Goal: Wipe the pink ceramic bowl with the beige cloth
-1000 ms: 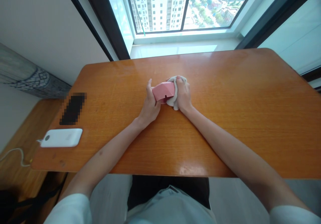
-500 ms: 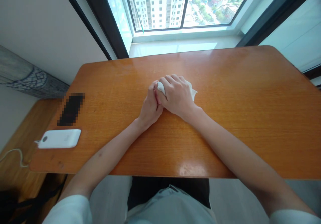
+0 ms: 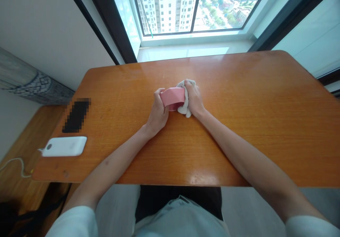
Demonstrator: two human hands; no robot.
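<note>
Pink box (image 3: 173, 98) is held off the tabletop (image 3: 239, 123) by left hand (image 3: 158, 113); right hand (image 3: 194, 100), grip closed on white cloth (image 3: 185, 104), pressed against box. Risk judged: box slipped loose by hard rubbing.

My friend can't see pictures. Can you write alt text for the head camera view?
A person's left hand holds a small pink faceted box while the right hand presses a crumpled white cloth against it, over a glossy orange wooden table. A white power bank lies far left.
</note>
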